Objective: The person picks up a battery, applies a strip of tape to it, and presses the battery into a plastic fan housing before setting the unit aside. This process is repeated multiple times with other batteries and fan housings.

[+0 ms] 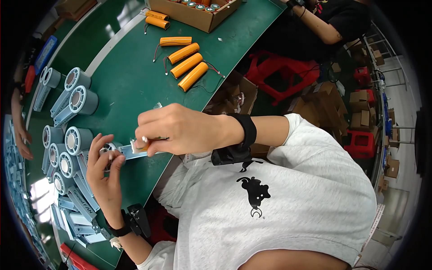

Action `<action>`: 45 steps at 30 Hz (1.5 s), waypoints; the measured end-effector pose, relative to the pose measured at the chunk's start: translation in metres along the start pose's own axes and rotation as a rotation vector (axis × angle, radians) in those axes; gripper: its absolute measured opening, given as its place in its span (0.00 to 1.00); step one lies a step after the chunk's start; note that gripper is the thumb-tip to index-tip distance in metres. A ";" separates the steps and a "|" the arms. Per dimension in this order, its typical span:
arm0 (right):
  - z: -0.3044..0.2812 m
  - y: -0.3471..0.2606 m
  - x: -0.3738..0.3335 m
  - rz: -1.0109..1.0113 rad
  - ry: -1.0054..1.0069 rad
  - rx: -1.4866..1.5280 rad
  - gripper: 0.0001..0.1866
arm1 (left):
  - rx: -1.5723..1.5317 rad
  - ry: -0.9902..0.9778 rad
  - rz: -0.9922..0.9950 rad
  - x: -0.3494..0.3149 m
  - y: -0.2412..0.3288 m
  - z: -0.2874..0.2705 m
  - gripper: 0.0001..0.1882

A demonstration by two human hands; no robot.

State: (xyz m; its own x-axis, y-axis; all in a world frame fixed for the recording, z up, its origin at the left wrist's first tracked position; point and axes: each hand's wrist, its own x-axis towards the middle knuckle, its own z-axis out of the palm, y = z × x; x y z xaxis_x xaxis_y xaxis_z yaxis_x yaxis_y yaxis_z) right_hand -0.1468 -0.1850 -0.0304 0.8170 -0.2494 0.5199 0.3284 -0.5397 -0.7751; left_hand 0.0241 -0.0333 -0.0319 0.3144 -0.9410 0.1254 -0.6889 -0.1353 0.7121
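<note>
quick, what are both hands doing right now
Left hand: holding a light-blue fan by its round head.
Right hand: closed in a pinch at the fan's handle; what it grips cannot be told.

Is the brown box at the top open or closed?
Open: the brown box shows round ends of orange cylinders inside, with nothing covering them.

A short line of dark lettering runs along the handle (82,203) of a light-blue handheld fan in the near pile at left, while fainter lettering on another light-blue fan's handle (64,116), farther off at left, is too small to read surely.
</note>
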 end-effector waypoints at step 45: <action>-0.052 0.178 0.252 0.254 -0.150 -0.798 0.11 | -0.135 -0.135 0.182 -0.017 0.045 0.077 0.17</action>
State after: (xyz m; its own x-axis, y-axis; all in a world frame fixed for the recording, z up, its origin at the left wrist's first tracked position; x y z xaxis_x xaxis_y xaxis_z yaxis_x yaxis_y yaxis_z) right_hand 0.0932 -0.3861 -0.0190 0.8932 -0.3612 0.2678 -0.2601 -0.9009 -0.3476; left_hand -0.0629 -0.0469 -0.0547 0.0969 -0.9801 0.1731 -0.6303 0.0741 0.7728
